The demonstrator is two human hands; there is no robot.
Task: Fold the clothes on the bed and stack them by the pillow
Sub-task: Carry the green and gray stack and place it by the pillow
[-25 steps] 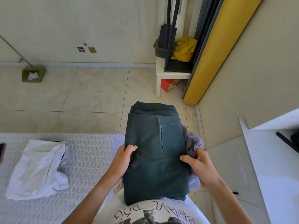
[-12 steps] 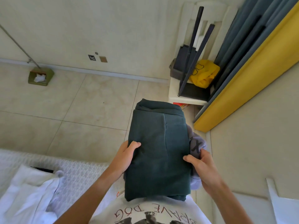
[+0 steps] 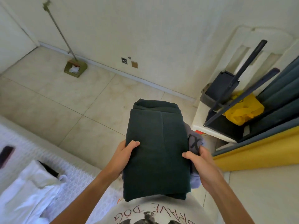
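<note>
At nine o'clock in the head view, the bed, covered in white textured fabric, is seen with an unfolded white garment lying crumpled on it and a dark flat object near its edge. Toward the centre, a dark green folded garment is held in the air above the tiled floor, its long axis running from six to twelve o'clock, away from the person's chest. Its left edge is gripped by the left hand, thumb on top and fingers curled beneath. A lavender garment is carried under it, showing at three o'clock. The right edge of this stack is gripped by the right hand, thumb on top. Both hands are equally near, one per long side. No pillow is visible, so its direction cannot be told; the bed lies at eight o'clock from the bundle. At two o'clock, a white chair holding a yellow bag is seen.
</note>
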